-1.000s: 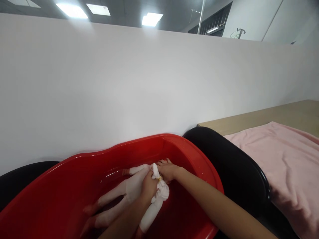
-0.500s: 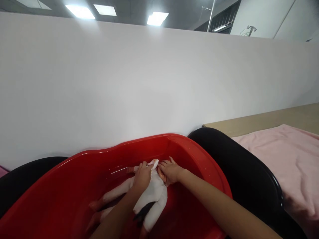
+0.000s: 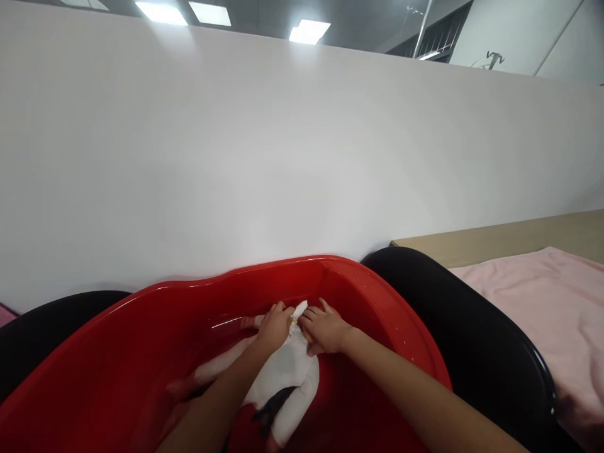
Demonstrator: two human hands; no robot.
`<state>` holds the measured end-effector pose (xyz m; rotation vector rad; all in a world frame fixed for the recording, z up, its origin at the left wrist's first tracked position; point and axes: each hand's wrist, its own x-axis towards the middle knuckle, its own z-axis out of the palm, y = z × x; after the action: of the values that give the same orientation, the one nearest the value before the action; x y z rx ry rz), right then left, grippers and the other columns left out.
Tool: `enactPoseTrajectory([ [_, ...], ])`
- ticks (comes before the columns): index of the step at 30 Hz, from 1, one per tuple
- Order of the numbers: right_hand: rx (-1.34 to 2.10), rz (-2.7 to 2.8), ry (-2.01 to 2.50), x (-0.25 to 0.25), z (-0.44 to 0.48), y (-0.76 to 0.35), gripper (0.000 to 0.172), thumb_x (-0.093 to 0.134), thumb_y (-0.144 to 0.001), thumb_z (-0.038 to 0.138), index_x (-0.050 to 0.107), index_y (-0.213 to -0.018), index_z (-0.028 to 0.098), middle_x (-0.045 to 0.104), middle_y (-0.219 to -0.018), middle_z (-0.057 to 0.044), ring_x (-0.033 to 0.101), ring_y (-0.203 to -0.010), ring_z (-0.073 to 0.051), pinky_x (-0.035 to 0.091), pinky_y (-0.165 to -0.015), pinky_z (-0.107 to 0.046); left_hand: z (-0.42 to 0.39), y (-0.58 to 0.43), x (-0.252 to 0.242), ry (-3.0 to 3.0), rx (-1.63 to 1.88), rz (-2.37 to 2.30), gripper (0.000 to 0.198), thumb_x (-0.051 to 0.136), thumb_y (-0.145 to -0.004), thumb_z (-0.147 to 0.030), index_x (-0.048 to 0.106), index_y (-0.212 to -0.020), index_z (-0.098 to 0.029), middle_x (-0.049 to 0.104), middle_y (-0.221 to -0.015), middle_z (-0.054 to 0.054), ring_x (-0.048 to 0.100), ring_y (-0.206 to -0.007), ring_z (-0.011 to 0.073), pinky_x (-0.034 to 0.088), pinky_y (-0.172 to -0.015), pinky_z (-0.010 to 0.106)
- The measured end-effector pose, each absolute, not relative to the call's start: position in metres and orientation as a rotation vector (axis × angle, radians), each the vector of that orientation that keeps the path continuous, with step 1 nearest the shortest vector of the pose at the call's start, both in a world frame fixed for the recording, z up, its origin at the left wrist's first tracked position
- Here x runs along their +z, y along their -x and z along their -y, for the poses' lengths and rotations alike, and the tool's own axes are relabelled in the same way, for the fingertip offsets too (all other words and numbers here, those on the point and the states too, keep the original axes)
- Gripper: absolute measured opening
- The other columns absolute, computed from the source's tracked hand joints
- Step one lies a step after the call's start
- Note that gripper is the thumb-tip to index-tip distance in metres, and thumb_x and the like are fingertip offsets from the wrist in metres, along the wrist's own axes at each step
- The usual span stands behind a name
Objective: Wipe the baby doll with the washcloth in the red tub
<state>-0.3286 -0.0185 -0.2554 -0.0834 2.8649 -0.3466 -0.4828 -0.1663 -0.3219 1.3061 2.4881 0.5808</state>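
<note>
Pale wall [image 3: 283, 157] being seen behind a red tub [image 3: 136, 333], a white-clothed doll [image 3: 285, 368] being held inside it, bunched cloth [image 3: 299, 309] being gripped by the left hand [image 3: 274, 324], the right hand [image 3: 326, 331] being laid just beside, its own grip being too hidden to tell

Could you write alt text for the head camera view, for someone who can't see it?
A person's left hand grips the white clothing of a doll lying in a red tub; the right hand touches the doll's upper end. Behind is a white wall; pink cloth lies at right.
</note>
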Motion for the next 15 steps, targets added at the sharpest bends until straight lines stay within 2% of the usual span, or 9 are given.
enactPoseTrajectory([
  [2,-0.333,-2.847,0.095,-0.256,0.019,0.327,0.098,0.089,-0.081,0.053,0.049,-0.158,0.009,0.051,-0.163,-0.025,0.043,-0.155,-0.043,0.009,-0.135,-0.076,0.173,0.488,-0.324,-1.280,0.518,-2.536,0.041,0.050,-0.095,-0.022,0.075,-0.125,-0.031,0.063,-0.118,0.013,0.061,-0.116,0.0351,0.048,-0.093,0.047],
  [4,-0.364,-2.843,0.086,-0.254,0.018,0.326,0.098,0.089,-0.082,0.052,0.047,-0.160,0.009,0.048,-0.166,-0.024,0.042,-0.155,-0.043,0.008,-0.136,-0.076,0.194,0.506,-0.327,-1.188,0.495,-2.592,0.044,0.053,-0.093,-0.023,0.072,-0.132,-0.030,0.063,-0.119,0.014,0.061,-0.114,0.0359,0.048,-0.089,0.046],
  [7,-0.411,-2.843,0.066,-0.250,0.018,0.326,0.088,0.085,-0.086,0.055,0.054,-0.155,0.009,0.050,-0.165,-0.023,0.043,-0.155,-0.043,0.008,-0.136,-0.075,0.228,0.533,-0.331,-1.059,0.485,-2.641,0.048,0.054,-0.093,-0.021,0.068,-0.138,-0.024,0.063,-0.122,0.016,0.061,-0.113,0.0340,0.048,-0.088,0.042],
  [10,-0.399,-2.842,0.061,-0.247,0.020,0.328,0.086,0.080,-0.089,0.058,0.054,-0.154,0.008,0.049,-0.166,-0.024,0.042,-0.155,-0.044,0.009,-0.136,-0.075,0.238,0.534,-0.325,-1.024,0.531,-2.653,0.046,0.041,-0.101,-0.021,0.063,-0.140,-0.019,0.063,-0.123,0.016,0.063,-0.109,0.0290,0.049,-0.089,0.039],
  [13,-0.326,-2.880,0.083,-0.248,0.024,0.329,0.081,0.076,-0.093,0.057,0.054,-0.153,0.008,0.053,-0.162,-0.025,0.045,-0.152,-0.044,0.014,-0.135,-0.076,0.222,0.502,-0.313,-1.176,0.603,-2.585,0.046,0.029,-0.109,-0.031,0.057,-0.145,-0.024,0.064,-0.126,0.012,0.065,-0.109,0.0258,0.049,-0.094,0.038],
  [15,-0.255,-2.878,0.108,-0.250,0.026,0.328,0.069,0.076,-0.094,0.055,0.063,-0.144,0.009,0.057,-0.157,-0.024,0.047,-0.151,-0.042,0.016,-0.135,-0.075,0.212,0.475,-0.306,-1.354,0.600,-2.488,0.045,0.032,-0.110,-0.033,0.059,-0.145,-0.029,0.065,-0.129,0.009,0.066,-0.112,0.0269,0.049,-0.097,0.039],
])
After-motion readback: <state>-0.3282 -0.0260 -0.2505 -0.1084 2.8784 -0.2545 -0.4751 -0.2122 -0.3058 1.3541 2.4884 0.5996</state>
